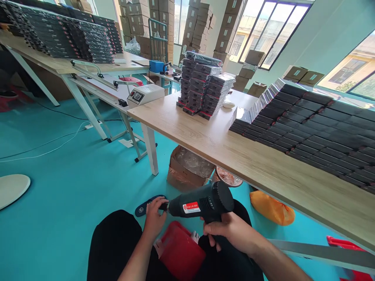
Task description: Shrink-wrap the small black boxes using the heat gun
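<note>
A black heat gun (190, 203) with a red and white label lies across my lap area, its body pointing left. My right hand (224, 230) is wrapped around its handle, below the round vented back end. At the other end, the fingers of my left hand (155, 216) close on the dark nozzle (164, 206). Whether that nozzle is a separate piece I cannot tell. Between my knees, under the gun, is a red plastic stool (183, 249).
Over the knees stands a wooden table (211, 140) with stacked black wrapped boxes (202, 84) and a larger stack (316, 128) at right. Beneath it are a carton of plastic film (190, 168), a basket (228, 177) and an orange bag (272, 208). A sealing machine (146, 94) stands left.
</note>
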Demonstrator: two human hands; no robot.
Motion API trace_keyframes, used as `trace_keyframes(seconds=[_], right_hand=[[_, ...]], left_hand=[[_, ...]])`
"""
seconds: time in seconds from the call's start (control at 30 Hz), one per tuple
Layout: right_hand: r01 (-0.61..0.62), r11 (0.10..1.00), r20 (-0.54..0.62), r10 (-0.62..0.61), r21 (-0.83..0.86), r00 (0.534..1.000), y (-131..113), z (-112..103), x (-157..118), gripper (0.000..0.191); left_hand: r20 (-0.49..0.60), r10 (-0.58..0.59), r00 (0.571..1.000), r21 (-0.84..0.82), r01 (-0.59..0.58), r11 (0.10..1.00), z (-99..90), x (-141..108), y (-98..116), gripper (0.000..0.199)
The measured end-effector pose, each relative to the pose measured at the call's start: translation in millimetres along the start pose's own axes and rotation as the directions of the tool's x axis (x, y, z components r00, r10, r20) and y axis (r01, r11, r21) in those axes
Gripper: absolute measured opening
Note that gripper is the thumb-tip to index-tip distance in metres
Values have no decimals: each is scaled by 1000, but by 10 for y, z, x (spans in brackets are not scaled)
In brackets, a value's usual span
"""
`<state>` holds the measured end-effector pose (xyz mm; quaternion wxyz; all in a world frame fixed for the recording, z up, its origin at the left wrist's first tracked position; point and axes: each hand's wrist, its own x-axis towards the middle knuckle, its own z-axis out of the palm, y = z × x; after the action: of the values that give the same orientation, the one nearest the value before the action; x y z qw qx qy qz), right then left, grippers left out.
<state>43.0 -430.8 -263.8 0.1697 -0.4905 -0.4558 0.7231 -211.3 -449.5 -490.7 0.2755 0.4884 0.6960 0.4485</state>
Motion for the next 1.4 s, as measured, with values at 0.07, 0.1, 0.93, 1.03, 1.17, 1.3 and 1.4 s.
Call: trace_keyframes(seconds=[0.07,0.1,0.93,1.03,1.17,1.3,1.4], right_hand=[[19,1000,-68,-20,-10,997,0,11,12,21],[17,1000,-79,-18,-14,997,4,18,18,21],[66,998,-168,-68,-17,983,58,55,93,26],[-5,1000,-171,5,2,985,27,-19,75,29],[24,999,-147,-18,40,989,38,-43,43,32],[3,1000,-149,2,31,989,125,-76,51,32],[30,1000,-184,-31,-8,982,176,-125,61,32]], left_hand=[[-8,3,1000,0,-3,1000,2,9,-2,39],[-8,-1,1000,-11,1,1000,5,16,-3,39],[-79,-24,997,-206,8,979,2,61,-133,36],[-83,-44,996,-216,25,976,-5,65,-107,33],[-85,-51,995,-207,32,978,0,77,-78,33],[-76,-46,996,-219,29,975,-10,79,-94,34],[-82,-44,996,-217,25,976,-21,68,-109,34]])
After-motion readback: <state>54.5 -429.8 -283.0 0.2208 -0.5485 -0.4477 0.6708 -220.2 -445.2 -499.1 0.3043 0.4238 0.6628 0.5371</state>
